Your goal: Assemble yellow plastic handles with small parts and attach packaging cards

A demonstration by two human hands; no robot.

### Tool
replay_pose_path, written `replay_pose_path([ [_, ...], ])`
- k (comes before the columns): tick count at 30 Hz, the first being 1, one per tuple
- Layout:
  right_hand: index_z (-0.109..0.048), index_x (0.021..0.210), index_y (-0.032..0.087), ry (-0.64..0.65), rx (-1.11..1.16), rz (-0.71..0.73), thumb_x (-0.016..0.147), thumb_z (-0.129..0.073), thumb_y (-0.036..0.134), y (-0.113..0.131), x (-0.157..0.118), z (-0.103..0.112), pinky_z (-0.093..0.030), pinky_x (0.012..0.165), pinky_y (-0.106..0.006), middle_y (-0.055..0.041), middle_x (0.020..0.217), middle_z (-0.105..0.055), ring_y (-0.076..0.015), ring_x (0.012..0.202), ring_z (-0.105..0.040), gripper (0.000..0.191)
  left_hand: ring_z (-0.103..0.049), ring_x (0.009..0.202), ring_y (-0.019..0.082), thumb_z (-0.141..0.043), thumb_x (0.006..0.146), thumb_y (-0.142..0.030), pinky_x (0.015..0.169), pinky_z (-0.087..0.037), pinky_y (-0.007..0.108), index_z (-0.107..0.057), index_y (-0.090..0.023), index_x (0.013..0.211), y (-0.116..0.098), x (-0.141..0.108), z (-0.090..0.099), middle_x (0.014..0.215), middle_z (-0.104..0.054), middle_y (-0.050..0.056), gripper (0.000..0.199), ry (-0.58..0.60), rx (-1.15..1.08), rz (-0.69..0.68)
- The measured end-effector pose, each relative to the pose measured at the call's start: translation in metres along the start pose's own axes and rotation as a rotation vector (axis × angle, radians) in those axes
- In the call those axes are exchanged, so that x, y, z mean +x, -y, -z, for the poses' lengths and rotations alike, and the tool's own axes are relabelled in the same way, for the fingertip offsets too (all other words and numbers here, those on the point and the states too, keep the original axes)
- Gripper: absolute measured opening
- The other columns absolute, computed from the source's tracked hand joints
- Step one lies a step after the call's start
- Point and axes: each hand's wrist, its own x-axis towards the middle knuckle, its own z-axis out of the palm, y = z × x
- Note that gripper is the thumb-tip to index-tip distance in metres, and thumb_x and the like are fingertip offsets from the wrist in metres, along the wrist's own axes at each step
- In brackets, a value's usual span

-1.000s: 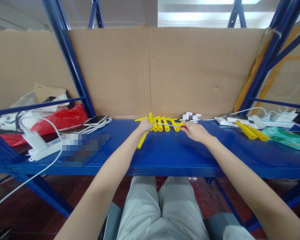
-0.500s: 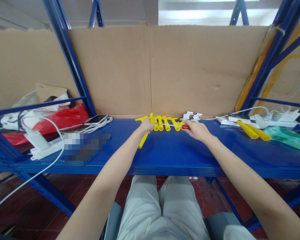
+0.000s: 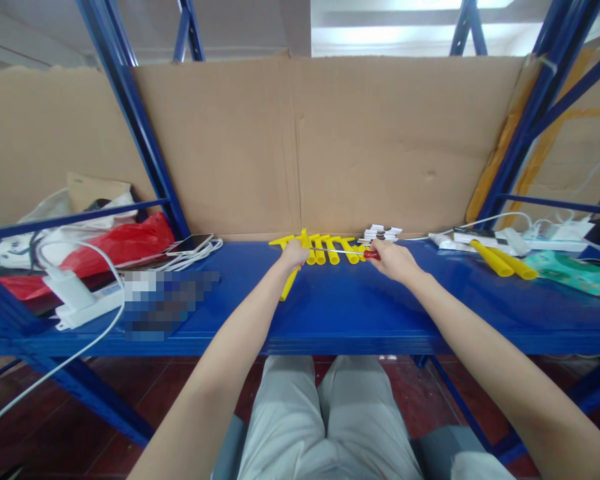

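My right hand (image 3: 396,262) is closed around the red handle of a screwdriver (image 3: 372,255), whose long thin metal shaft points left. The shaft reaches across to my left hand (image 3: 295,255), closed on a yellow tapered tube (image 3: 289,285) with its wide end angled toward me. My fingers hide the screwdriver's tip and the middle of that tube. Behind the shaft, several more yellow tapered tubes (image 3: 333,253) lie in a row on the blue shelf (image 3: 340,307). White pieces with dark marks (image 3: 381,233) are stacked just beyond my right hand.
Two yellow tubes (image 3: 497,261) lie at the right beside a green packet (image 3: 575,272) and white cables. At left are a red bag (image 3: 125,247), a white power strip (image 3: 90,305) and a phone (image 3: 193,244). A cardboard panel (image 3: 370,147) stands along the back.
The camera view has shifted slightly. Both hands keep nearly the same position, still holding the screwdriver and the yellow tube.
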Motion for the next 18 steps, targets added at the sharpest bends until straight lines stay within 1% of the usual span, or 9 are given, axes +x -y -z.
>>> replay_pose_path([
  [3,-0.059,0.1,0.017,0.019,0.008,0.007,0.09,-0.049,0.032,-0.002,-0.001,0.0,-0.035,0.059,-0.028,-0.011,0.099,-0.07,-0.0235,0.085,-0.065,0.02,-0.045,0.037,0.012,-0.052,0.077,-0.004,0.047,-0.037,0.022,-0.064,-0.008,0.082,0.001,-0.006,0.002,0.038,-0.043,-0.005,0.013,-0.044,0.061,-0.013],
  [6,-0.062,0.099,0.019,0.038,0.031,0.014,0.091,-0.049,0.035,-0.003,-0.001,0.0,-0.037,0.06,-0.027,-0.0101,0.1,-0.071,-0.0232,0.086,-0.066,0.022,-0.044,0.036,0.011,-0.05,0.076,-0.002,0.045,-0.037,0.022,-0.063,-0.007,0.084,0.0,-0.012,0.006,0.038,-0.043,-0.005,0.016,-0.054,0.027,-0.023],
  [10,-0.063,0.101,0.02,0.044,0.088,0.046,0.092,-0.046,0.035,-0.003,0.0,-0.002,-0.04,0.064,-0.027,-0.0092,0.105,-0.071,-0.0223,0.087,-0.066,0.024,-0.041,0.034,0.009,-0.048,0.076,0.001,0.043,-0.036,0.02,-0.062,-0.009,0.078,-0.002,-0.017,0.011,0.036,-0.04,-0.006,0.017,-0.057,-0.015,-0.04],
  [14,-0.058,0.105,0.02,0.028,0.098,0.043,0.087,-0.054,0.038,-0.003,0.0,-0.004,-0.037,0.06,-0.027,-0.0085,0.097,-0.072,-0.0224,0.081,-0.066,0.025,-0.04,0.033,0.009,-0.048,0.076,0.001,0.042,-0.035,0.02,-0.06,-0.01,0.072,-0.002,-0.019,0.011,0.034,-0.038,-0.006,0.017,-0.071,-0.017,-0.022],
  [18,-0.055,0.104,0.02,0.01,0.086,0.044,0.085,-0.057,0.034,-0.005,0.001,-0.006,-0.032,0.055,-0.026,-0.0073,0.088,-0.071,-0.0217,0.075,-0.064,0.024,-0.038,0.033,0.008,-0.05,0.075,0.001,0.042,-0.034,0.02,-0.057,-0.012,0.066,-0.002,-0.018,0.01,0.035,-0.039,-0.006,0.018,-0.075,-0.043,-0.037],
])
